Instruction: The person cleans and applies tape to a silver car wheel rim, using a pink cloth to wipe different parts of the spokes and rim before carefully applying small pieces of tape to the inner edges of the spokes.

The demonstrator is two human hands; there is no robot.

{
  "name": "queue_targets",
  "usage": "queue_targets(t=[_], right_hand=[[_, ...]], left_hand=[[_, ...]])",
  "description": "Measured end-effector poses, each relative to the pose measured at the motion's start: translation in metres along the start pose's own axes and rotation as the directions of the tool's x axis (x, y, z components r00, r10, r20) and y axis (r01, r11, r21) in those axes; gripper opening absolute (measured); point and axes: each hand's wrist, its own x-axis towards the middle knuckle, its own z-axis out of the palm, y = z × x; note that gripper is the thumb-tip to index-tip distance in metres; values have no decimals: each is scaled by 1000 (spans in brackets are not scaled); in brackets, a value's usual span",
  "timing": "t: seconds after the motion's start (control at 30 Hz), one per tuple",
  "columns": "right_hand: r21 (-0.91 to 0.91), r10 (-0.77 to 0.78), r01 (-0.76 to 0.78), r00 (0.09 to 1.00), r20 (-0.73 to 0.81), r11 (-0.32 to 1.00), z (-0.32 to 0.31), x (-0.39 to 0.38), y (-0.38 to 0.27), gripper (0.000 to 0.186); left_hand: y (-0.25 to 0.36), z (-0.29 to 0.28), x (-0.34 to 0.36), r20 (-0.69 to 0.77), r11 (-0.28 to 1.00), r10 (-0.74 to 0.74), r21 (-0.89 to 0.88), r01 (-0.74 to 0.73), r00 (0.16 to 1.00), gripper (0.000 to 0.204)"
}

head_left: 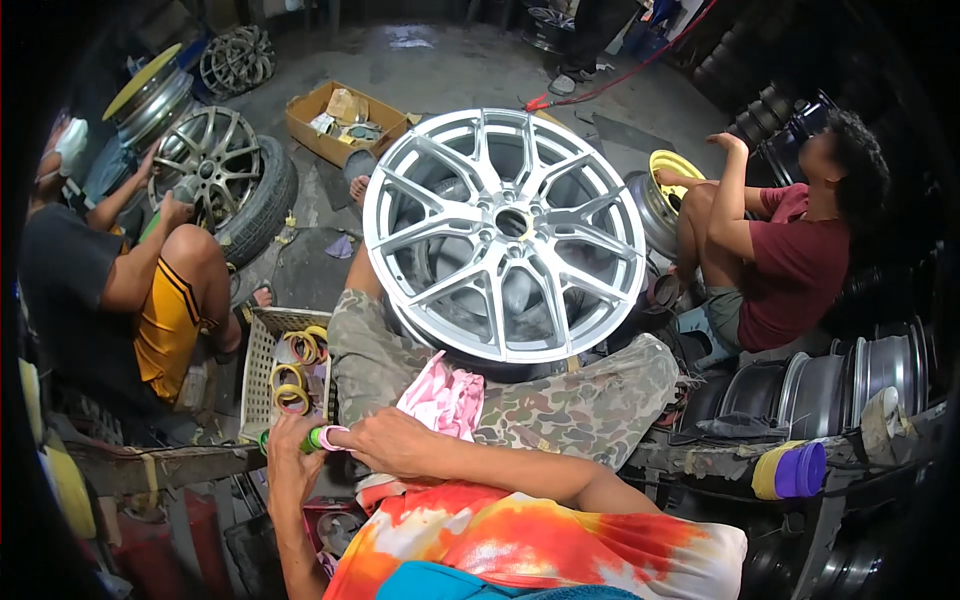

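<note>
My left hand (291, 447) is closed around a small green cylindrical thing (318, 438), whose kind I cannot make out. Pink and white material shows at its right end, where the fingers of my right hand (392, 441) close on it; they are partly hidden. A crumpled pink cloth (445, 398) lies on my lap, just beyond the right hand. In front of my knees a large silver multi-spoke wheel rim (513, 222) rests face up on a dark support. Left of my leg stands a cream plastic basket (257, 372) with several rolls of yellow tape (291, 389).
At the left a person (110, 270) works on a wheel rim (207, 170) beside a tire (262, 215). Another person (800, 260) in a dark red shirt sits at the right, near a yellow-edged rim (660, 205). A cardboard box (345, 120) stands beyond; several rims (812, 395) line the right.
</note>
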Motion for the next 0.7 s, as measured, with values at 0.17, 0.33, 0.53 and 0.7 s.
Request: queue_targets(t=[0.17, 0.33, 0.53, 0.7], right_hand=[[-24, -4, 4, 1000, -1, 1000, 4, -1, -1, 24], [-61, -9, 8, 1000, -20, 998, 5, -2, -2, 24], [-62, -2, 1, 1000, -7, 998, 8, -4, 3, 22], [-77, 5, -1, 999, 49, 997, 6, -4, 3, 28]], left_hand=[[9, -4, -1, -21, 981, 36, 189, -31, 999, 41], [5, -3, 0, -17, 969, 72, 239, -66, 997, 42], [9, -3, 3, 28, 952, 69, 299, -74, 997, 45], [9, -1, 3, 21, 945, 78, 316, -81, 997, 45]])
